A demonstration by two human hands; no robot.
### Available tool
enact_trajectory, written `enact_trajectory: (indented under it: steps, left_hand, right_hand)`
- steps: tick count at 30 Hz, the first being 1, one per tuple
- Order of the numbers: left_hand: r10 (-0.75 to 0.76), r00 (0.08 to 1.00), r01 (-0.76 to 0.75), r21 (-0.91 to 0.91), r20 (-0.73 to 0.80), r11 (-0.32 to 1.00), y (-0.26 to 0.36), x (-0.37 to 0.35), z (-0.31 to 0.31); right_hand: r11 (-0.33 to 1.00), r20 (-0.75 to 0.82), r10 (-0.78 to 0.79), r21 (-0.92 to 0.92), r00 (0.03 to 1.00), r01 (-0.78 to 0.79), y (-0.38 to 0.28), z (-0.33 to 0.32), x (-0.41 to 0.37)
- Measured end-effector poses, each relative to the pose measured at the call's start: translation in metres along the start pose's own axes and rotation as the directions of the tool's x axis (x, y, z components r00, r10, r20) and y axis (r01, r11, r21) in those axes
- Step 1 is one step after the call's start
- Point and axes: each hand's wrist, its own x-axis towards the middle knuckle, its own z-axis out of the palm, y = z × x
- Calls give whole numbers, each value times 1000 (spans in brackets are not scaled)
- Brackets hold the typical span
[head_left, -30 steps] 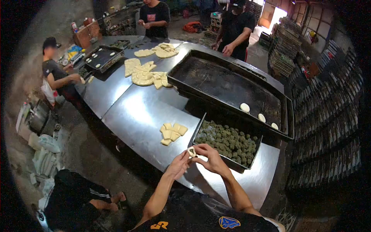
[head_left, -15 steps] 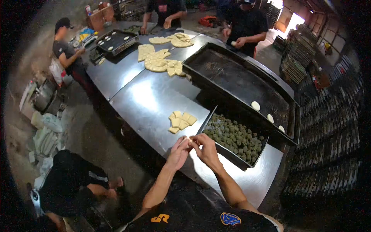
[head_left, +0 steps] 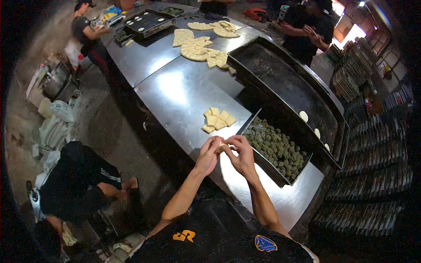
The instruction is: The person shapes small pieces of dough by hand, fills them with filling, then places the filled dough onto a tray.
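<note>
**Hands and dough.** The left hand (head_left: 209, 154) and the right hand (head_left: 240, 154) meet over the near edge of the steel table (head_left: 175, 96). The fingers of both are curled inward with their tips pinched together on a small pale piece of dough (head_left: 223, 143). The fingers hide most of the piece, so its shape cannot be told.

**Surroundings.**
- Just beyond the left hand's fingertips lies a small pile of dough squares (head_left: 218, 119), flat on the steel and apart from both hands.
- Far beyond the hands, cut dough sheets (head_left: 199, 46) spread across the table.
- A person in a cap (head_left: 85, 30) stands at the far left end, and another person (head_left: 307, 26) stands at the far right with hands together.
- Below and to the left of the left forearm, a third person (head_left: 74, 184) crouches on the floor.

**Containers.**
- The shallow tray (head_left: 258, 163) sits just beside the right hand's knuckles, its near wall standing between the hand and the contents. It is packed with dark greenish lumps (head_left: 276, 147).
- Beyond it lies the large black tray (head_left: 280, 83). It is mostly bare — three white rounds (head_left: 303, 116) sit in a row along the side to the right of the hands.
- The far tray (head_left: 149, 22), past the dough sheets, holds several small white rounds.
</note>
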Motion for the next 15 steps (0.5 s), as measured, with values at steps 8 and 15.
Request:
enact_trajectory:
  steps: [8,15]
  left_hand:
    - [296,939,-146,570,-178,808,10,-2,-50]
    - [309,882,-120,465,-357,877,50,-53,-92]
  right_hand:
    - [940,92,61,-340,994,-27,100,31,-47]
    - [841,1,-163,-522,987,140,23,5,47]
